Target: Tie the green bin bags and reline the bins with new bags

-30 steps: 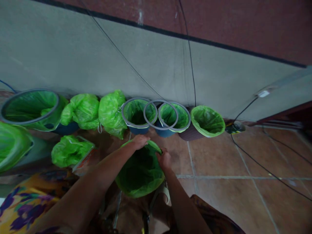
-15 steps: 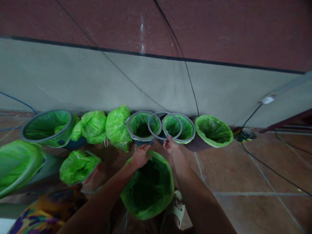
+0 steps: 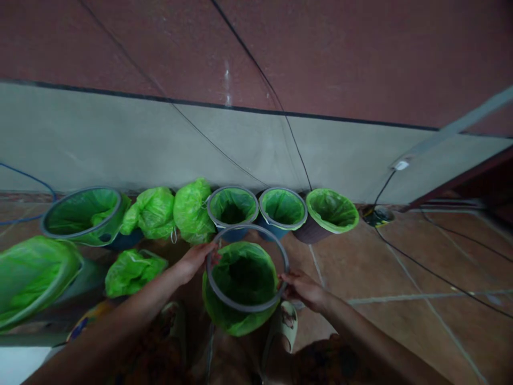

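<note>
A grey bin ring [image 3: 247, 308] hangs over the mouth of a bin lined with a green bag [image 3: 242, 323], which stands between my feet. My left hand [image 3: 200, 259] grips the ring's left side, its fingertips partly behind the rim. On the right side, my right hand [image 3: 302, 287] pinches the same ring. The liner is folded outward over the bin's edge, hiding the bin's body. The ring's far edge overlaps the view of two lined bins that have grey rings, one on the left [image 3: 233, 222] and one on the right [image 3: 282, 224].
Along the wall stand a brown lined bin [image 3: 332, 227], tied green bags [image 3: 194, 211] and a large ringed bin [image 3: 84, 234]. At left are another lined bin [image 3: 36, 283] and a small bagged bin [image 3: 134, 272]. A black cable [image 3: 425, 283] crosses the tiles at right.
The ring has come away from above the wall-side bins, toward me and over the near bin. My left hand has moved from that bin's rim onto the ring; my right hand came nearer with it.
</note>
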